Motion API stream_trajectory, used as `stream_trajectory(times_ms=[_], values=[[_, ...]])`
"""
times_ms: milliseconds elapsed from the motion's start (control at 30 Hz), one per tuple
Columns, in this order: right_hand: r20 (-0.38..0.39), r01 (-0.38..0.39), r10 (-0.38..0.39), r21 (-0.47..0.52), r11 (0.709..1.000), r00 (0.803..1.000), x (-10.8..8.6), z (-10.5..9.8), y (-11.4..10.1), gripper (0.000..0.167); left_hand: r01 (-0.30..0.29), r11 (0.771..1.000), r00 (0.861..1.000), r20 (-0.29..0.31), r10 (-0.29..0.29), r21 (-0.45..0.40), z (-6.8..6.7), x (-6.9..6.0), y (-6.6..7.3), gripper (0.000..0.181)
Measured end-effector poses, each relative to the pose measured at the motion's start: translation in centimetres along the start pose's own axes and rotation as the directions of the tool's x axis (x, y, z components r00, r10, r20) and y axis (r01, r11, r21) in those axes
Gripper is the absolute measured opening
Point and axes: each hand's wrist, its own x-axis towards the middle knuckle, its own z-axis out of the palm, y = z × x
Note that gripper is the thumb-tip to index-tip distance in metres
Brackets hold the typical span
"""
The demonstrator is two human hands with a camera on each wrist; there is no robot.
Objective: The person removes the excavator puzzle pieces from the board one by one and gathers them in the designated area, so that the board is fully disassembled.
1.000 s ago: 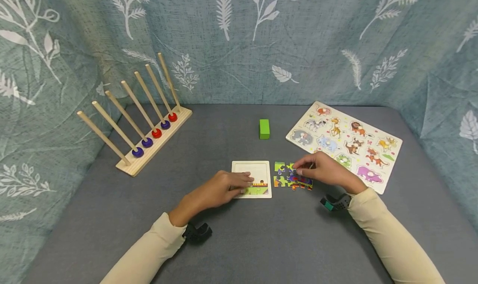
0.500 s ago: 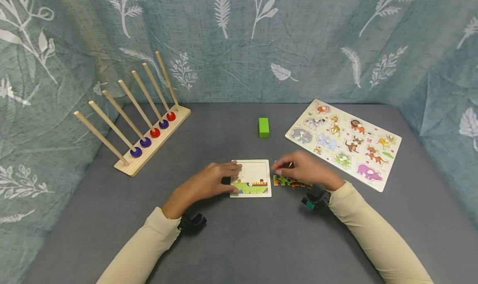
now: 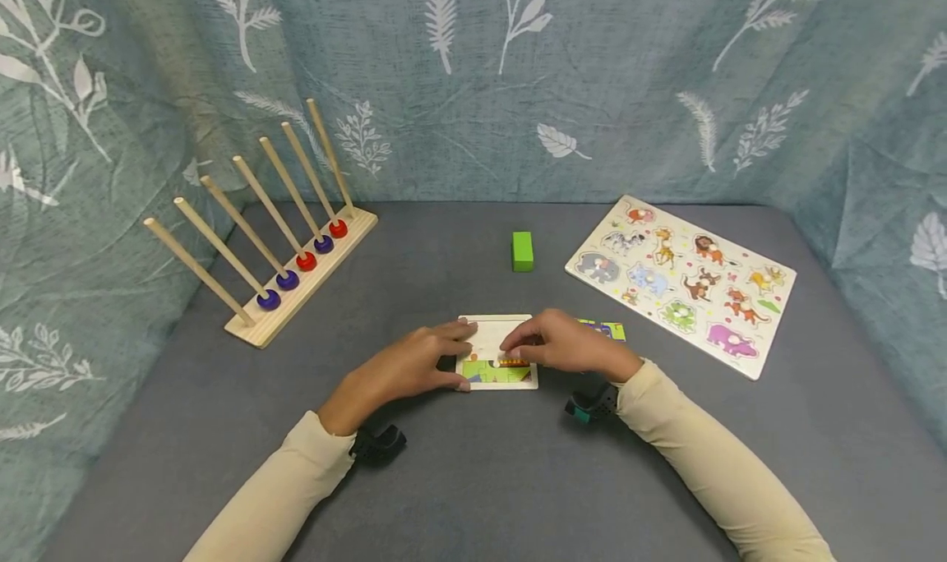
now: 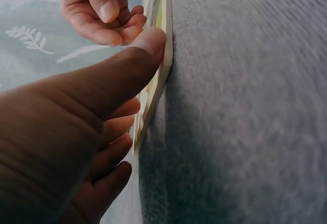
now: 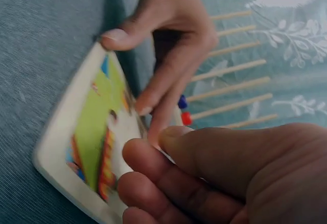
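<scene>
A small wooden jigsaw tray (image 3: 499, 320) lies on the table, its lower part filled with green and red-yellow picture pieces (image 5: 92, 116). My left hand (image 3: 414, 369) holds the tray's left side, thumb at the near corner and fingers towards the far one. Over the tray's upper right part, my right hand (image 3: 565, 344) is bent with thumb and index finger close together. They pinch a puzzle piece, mostly hidden by the fingertips. Loose puzzle pieces (image 3: 612, 330) lie right of the tray, largely covered by my right hand.
A green block (image 3: 522, 252) stands beyond the tray. At the back left is a wooden peg rack (image 3: 311, 287) with upright pegs and red and blue rings. An animal peg puzzle board (image 3: 684, 291) lies at the right. Patterned cloth (image 3: 473, 135) hangs behind the table.
My right hand has moved left from the loose pieces to over the tray. My left hand has shifted from lying across the tray to its left edge.
</scene>
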Motion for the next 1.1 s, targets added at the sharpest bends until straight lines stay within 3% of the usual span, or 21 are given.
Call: stream_trajectory(times_ms=[200, 467, 900, 1100], values=[[0.031, 0.03, -0.03, 0.0, 1.0, 0.999, 0.8, 1.0, -0.3, 0.017, -0.011, 1.0, 1.0, 0.005, 0.011, 0.01, -0.2, -0.4, 0.0, 0.052], [-0.017, 0.018, -0.018, 0.01, 1.0, 1.0, 1.5, 1.6, -0.4, 0.017, -0.039, 0.997, 0.999, -0.032, 0.042, 0.069, 0.1, -0.2, 0.1, 0.048], [-0.058, 0.054, -0.054, -0.002, 0.999, 0.997, 2.3, 2.1, -0.6, 0.018, -0.026, 0.999, 0.998, -0.049, 0.027, 0.03, 0.3, -0.1, 0.0, 0.062], [-0.058, 0.034, -0.034, 0.004, 0.999, 0.998, 2.7, 2.2, -0.9, 0.017, -0.013, 1.0, 0.999, -0.035, 0.014, 0.015, 0.3, -0.2, -0.1, 0.066]])
